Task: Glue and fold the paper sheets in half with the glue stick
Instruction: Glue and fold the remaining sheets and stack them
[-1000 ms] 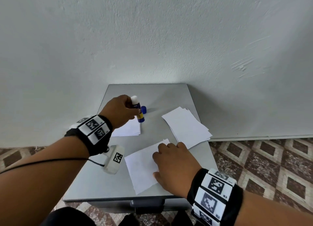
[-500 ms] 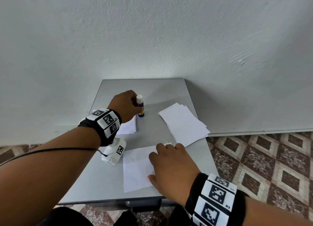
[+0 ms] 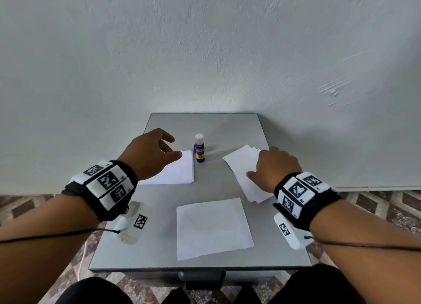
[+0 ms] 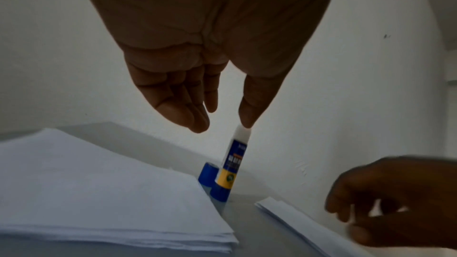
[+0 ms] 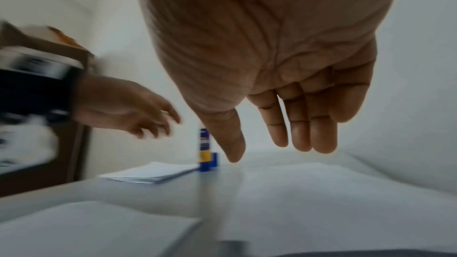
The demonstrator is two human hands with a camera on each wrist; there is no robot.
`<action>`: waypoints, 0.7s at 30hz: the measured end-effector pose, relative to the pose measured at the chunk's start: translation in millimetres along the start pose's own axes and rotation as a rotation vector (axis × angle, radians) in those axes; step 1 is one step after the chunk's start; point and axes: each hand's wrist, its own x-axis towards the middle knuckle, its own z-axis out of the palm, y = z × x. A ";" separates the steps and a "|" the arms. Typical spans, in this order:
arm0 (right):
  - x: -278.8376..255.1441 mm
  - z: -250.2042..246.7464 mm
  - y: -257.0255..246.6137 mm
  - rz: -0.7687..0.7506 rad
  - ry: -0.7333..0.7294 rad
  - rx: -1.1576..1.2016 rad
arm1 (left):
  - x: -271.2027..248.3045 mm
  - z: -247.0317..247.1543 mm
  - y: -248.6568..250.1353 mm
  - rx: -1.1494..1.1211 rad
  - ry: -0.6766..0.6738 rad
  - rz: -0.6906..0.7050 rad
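The glue stick (image 3: 199,149) (image 4: 233,160) (image 5: 204,149) stands upright and uncapped at the middle back of the grey table (image 3: 159,246), its blue cap (image 4: 207,174) just behind it. My left hand (image 3: 155,153) (image 4: 217,116) hovers open over the pile of folded sheets (image 3: 173,170) (image 4: 94,192), left of the glue stick and apart from it. A single white sheet (image 3: 213,227) (image 5: 86,228) lies flat near the front edge. My right hand (image 3: 273,167) (image 5: 284,144) is open with straight fingers over the stack of unfolded sheets (image 3: 245,171).
The table stands against a white wall (image 3: 205,53). Patterned floor tiles (image 3: 376,203) lie to the right and left. Bare tabletop shows between the two paper piles and at the front left.
My left hand set the glue stick down upright and let go, drawing back to the left. My right hand left the single sheet and moved back right to the unfolded stack.
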 end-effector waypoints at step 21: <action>44.8 17.1 23.2 0.194 -0.189 0.261 | -28.7 -3.5 -17.3 -0.015 -0.029 -0.027</action>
